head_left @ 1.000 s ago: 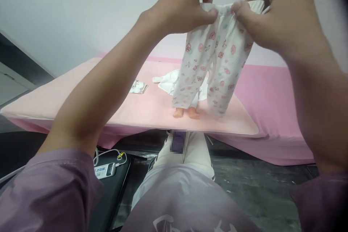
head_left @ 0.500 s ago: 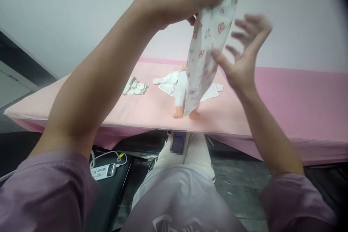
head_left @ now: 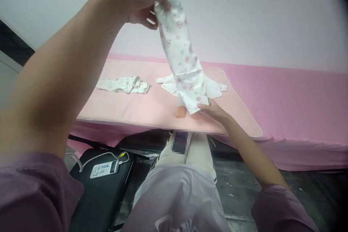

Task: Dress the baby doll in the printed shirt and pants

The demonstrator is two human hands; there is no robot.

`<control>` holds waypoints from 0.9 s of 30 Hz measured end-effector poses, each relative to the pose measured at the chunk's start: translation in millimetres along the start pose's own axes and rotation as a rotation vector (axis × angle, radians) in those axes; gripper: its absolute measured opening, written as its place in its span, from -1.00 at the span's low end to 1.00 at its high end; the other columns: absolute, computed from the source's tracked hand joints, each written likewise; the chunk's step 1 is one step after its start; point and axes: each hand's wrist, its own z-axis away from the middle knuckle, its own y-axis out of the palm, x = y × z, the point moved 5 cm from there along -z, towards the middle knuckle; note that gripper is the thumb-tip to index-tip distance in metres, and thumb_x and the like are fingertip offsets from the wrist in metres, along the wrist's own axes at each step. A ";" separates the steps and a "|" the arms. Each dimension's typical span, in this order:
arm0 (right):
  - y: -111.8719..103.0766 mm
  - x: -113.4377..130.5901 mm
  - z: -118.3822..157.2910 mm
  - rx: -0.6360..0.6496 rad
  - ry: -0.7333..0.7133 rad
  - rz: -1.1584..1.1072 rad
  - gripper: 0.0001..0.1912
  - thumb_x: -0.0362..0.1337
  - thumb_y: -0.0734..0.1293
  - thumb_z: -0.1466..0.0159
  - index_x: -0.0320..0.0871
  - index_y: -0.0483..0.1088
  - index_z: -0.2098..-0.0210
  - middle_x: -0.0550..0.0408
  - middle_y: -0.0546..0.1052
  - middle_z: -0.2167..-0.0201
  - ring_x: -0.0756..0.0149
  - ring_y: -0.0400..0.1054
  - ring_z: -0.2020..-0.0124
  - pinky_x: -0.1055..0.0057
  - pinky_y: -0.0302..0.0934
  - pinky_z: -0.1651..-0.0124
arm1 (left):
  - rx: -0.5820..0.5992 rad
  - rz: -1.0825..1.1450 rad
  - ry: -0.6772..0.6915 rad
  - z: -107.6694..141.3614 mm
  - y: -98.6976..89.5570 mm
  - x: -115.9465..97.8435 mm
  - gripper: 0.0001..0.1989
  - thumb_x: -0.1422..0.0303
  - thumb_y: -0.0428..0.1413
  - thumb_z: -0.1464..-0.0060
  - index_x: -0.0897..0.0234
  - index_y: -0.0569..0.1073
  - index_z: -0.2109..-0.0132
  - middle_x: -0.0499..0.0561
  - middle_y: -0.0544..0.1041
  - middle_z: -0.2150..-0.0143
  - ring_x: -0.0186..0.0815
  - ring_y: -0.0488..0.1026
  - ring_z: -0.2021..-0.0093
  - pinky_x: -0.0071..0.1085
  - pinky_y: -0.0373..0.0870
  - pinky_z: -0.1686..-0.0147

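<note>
A pair of white baby pants (head_left: 181,54) with small pink animal prints hangs stretched on a slant between my two hands. My left hand (head_left: 148,5) is raised and pinches the upper end. Down at the lower right corner, my right hand (head_left: 214,109) grips the cloth between thumb and fingers. Behind the pants lies a baby doll, mostly covered from view; its foot (head_left: 180,111) pokes out near the mat's front edge. A white baby shirt (head_left: 213,87) is spread at the doll, with its sleeves out to both sides.
Another folded printed garment (head_left: 126,85) lies on the peach mat (head_left: 130,110), left of the doll. Pink cloth (head_left: 299,105) covers the table, with a white panel (head_left: 258,29) behind. A power bank (head_left: 104,169) with a cable rests on a black chair (head_left: 95,203) at lower left.
My left hand has moved left and slightly down with the pants. My right hand, open before, has come down and taken hold of their lower end.
</note>
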 end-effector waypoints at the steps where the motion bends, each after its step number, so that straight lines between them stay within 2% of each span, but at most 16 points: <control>1: -3.3 0.5 5.3 -0.016 0.006 -0.031 -0.29 0.09 0.73 -0.18 0.01 0.63 -0.24 -0.08 0.69 -0.27 -0.15 0.60 -0.26 -0.03 0.56 -0.28 | -0.003 0.051 -0.084 -1.5 -6.6 20.0 -0.82 0.47 0.28 -0.38 0.46 0.54 -0.05 0.16 0.67 -0.13 -0.22 0.62 -0.11 -0.01 0.50 -0.37; 3: -11.1 5.0 14.2 -0.072 0.008 -0.065 -0.31 0.06 0.70 -0.22 0.06 0.61 -0.28 -0.03 0.68 -0.30 -0.12 0.61 -0.25 0.00 0.58 -0.22 | -0.007 0.124 -0.238 -0.4 -15.4 56.0 -0.66 0.33 0.45 -0.32 0.43 0.57 -0.09 0.08 0.67 -0.12 -0.23 0.54 -0.16 -0.01 0.39 -0.46; 5: -19.8 14.5 20.2 -0.159 -0.004 -0.061 -0.35 0.04 0.68 -0.21 0.05 0.62 -0.24 -0.03 0.69 -0.28 -0.13 0.59 -0.26 0.01 0.59 -0.20 | 0.020 0.108 -0.289 2.2 -17.6 81.6 -0.47 0.15 0.55 -0.22 0.40 0.58 -0.12 0.01 0.67 -0.04 -0.26 0.44 -0.15 0.01 0.34 -0.47; 7: -27.1 28.7 23.4 -0.244 -0.025 -0.026 -0.42 0.04 0.66 -0.20 0.02 0.65 -0.16 -0.04 0.69 -0.26 -0.16 0.57 -0.30 0.03 0.58 -0.21 | 0.090 0.102 -0.301 4.2 -12.3 99.1 -0.34 0.00 0.59 -0.12 0.33 0.58 -0.14 -0.05 0.68 0.00 -0.29 0.34 -0.14 0.00 0.32 -0.47; 10: -33.2 57.2 23.1 -0.325 -0.087 0.013 -0.52 0.05 0.60 -0.23 0.01 0.63 -0.07 0.00 0.69 -0.22 -0.18 0.56 -0.31 0.03 0.60 -0.19 | 0.167 0.128 -0.285 5.7 5.4 108.8 -0.35 -0.05 0.57 -0.08 0.22 0.58 -0.13 -0.05 0.68 -0.05 -0.27 0.32 -0.13 -0.04 0.34 -0.41; 13: -33.3 86.8 13.7 -0.366 -0.158 0.016 -0.65 0.01 0.55 -0.26 0.03 0.59 0.04 0.02 0.70 -0.11 -0.16 0.58 -0.25 0.03 0.63 -0.15 | 0.153 0.135 -0.261 9.0 32.5 98.0 -0.42 0.00 0.51 -0.09 0.22 0.58 -0.10 0.03 0.65 -0.12 -0.24 0.37 -0.10 -0.06 0.39 -0.31; 16: -24.9 110.8 -8.6 -0.376 -0.212 0.045 -0.71 0.03 0.56 -0.28 0.02 0.51 0.18 0.02 0.66 0.07 -0.08 0.60 -0.14 0.04 0.64 -0.14 | 0.213 0.108 -0.209 16.4 73.8 71.0 -0.52 0.05 0.44 -0.06 0.21 0.59 -0.02 0.06 0.65 -0.11 -0.22 0.45 -0.08 -0.08 0.46 -0.24; 19: -5.0 129.3 -38.8 -0.329 -0.260 0.066 -0.58 0.18 0.56 -0.31 0.01 0.48 0.16 0.02 0.62 0.17 -0.05 0.60 -0.09 -0.01 0.65 -0.18 | 0.332 0.070 -0.082 25.4 118.8 38.3 -0.62 0.08 0.36 -0.04 0.18 0.62 0.07 0.11 0.65 -0.03 -0.09 0.58 -0.10 -0.08 0.52 -0.13; 21: 10.1 139.4 -54.9 -0.282 -0.284 0.061 -0.45 0.33 0.53 -0.32 -0.01 0.50 0.09 0.00 0.62 0.17 -0.07 0.61 -0.10 -0.06 0.64 -0.21 | 0.342 0.016 0.017 29.0 138.9 21.5 -0.59 0.04 0.31 -0.04 0.15 0.62 0.04 0.12 0.63 0.06 0.02 0.62 -0.15 -0.07 0.51 -0.10; 24: 23.9 149.2 -62.4 -0.231 -0.327 0.062 -0.28 0.49 0.44 -0.33 -0.04 0.53 0.00 -0.05 0.64 0.10 -0.11 0.59 -0.19 -0.08 0.61 -0.26 | 0.269 -0.059 0.095 28.8 146.5 11.1 -0.47 -0.05 0.33 0.00 0.15 0.61 -0.03 0.10 0.58 0.17 0.10 0.62 -0.18 -0.04 0.50 -0.09; 27: 21.9 144.1 -55.2 -0.253 -0.396 0.128 -0.23 0.51 0.37 -0.38 0.00 0.54 -0.14 -0.07 0.63 -0.12 -0.14 0.50 -0.36 -0.11 0.55 -0.34 | 0.248 -0.115 0.072 27.1 134.2 14.3 -0.43 -0.07 0.44 0.10 0.18 0.62 0.03 0.11 0.56 0.22 0.13 0.62 -0.13 0.02 0.49 -0.09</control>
